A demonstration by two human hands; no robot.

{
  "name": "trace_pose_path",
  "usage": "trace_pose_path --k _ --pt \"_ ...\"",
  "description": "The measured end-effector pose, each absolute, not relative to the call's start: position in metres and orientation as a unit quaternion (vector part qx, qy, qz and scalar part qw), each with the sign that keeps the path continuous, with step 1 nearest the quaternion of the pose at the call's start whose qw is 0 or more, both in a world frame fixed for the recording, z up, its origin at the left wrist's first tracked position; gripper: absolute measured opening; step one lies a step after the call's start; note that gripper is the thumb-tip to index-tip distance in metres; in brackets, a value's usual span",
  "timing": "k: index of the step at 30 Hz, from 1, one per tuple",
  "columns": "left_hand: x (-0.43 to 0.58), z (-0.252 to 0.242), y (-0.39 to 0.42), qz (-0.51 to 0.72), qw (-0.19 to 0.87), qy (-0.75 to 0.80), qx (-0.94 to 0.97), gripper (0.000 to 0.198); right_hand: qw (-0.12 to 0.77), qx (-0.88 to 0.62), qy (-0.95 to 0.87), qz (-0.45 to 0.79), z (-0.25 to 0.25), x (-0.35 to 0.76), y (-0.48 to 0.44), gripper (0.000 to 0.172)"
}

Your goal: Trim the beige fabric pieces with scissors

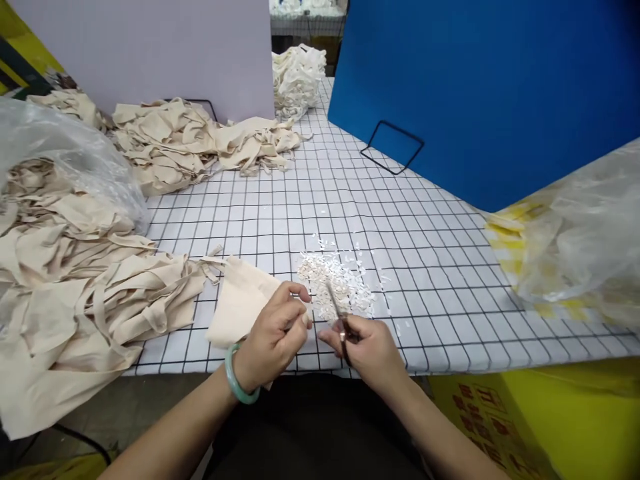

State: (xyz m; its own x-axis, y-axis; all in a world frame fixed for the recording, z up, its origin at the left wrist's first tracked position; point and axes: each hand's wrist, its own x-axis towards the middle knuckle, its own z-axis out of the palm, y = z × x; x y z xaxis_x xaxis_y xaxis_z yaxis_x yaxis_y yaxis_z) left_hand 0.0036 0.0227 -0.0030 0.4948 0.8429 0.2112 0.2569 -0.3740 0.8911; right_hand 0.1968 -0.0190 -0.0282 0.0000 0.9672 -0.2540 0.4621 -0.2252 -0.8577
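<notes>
My right hand is closed around a small pair of scissors, their dark handles in the fingers and the blade pointing away from me. Beside it, my left hand, with a green bangle at the wrist, is closed in a pinch; a small cream bit shows at the fingertips. A cream fabric piece lies on the table behind and under that hand, partly hidden by it. Just beyond both hands sits a pile of small white and cream clippings.
Cream fabric pieces with straps heap at the left, some under clear plastic, and more lie behind. A blue board and a pale lilac board stand on the checked tablecloth. Clear plastic lies right.
</notes>
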Motion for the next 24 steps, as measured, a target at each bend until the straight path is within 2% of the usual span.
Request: trace_pose_path --k 3,6,8,9,11,13,17,19,21,24 --pt "-0.033 0.009 0.026 0.263 0.378 0.397 0.794 0.022 0.333 -0.659 -0.59 0.327 -0.03 0.207 -0.012 0.044" --pt "-0.081 0.016 0.046 0.255 0.201 0.498 0.804 0.015 0.335 -0.685 -0.605 0.228 -0.034 0.218 0.005 0.051" --pt "-0.107 0.012 0.067 0.215 0.099 0.543 0.806 0.022 0.329 -0.705 -0.598 0.191 -0.033 0.225 0.018 0.051" --pt "-0.116 0.008 0.08 0.192 0.083 0.55 0.809 0.028 0.332 -0.708 -0.597 0.179 -0.031 0.227 0.024 0.049" --pt "-0.123 0.0 0.104 0.173 0.093 0.538 0.82 0.032 0.349 -0.698 -0.6 0.178 -0.025 0.227 0.033 0.045" --pt "-0.121 -0.005 0.121 0.183 0.116 0.516 0.829 0.023 0.371 -0.678 -0.592 0.227 -0.018 0.215 0.037 0.041" --pt "-0.106 0.01 0.119 0.239 0.133 0.504 0.819 0.013 0.406 -0.57 -0.537 0.471 -0.014 0.15 0.037 0.04" --pt "-0.102 0.029 0.101 0.29 0.184 0.522 0.781 0.009 0.419 -0.478 -0.515 0.575 -0.017 0.108 0.037 0.042" --pt "-0.102 0.05 0.078 0.347 0.273 0.544 0.713 0.005 0.432 -0.436 -0.511 0.602 -0.02 0.075 0.039 0.039" --pt "-0.112 0.074 0.047 0.382 0.369 0.565 0.631 0.013 0.448 -0.43 -0.521 0.586 -0.021 0.052 0.045 0.022"
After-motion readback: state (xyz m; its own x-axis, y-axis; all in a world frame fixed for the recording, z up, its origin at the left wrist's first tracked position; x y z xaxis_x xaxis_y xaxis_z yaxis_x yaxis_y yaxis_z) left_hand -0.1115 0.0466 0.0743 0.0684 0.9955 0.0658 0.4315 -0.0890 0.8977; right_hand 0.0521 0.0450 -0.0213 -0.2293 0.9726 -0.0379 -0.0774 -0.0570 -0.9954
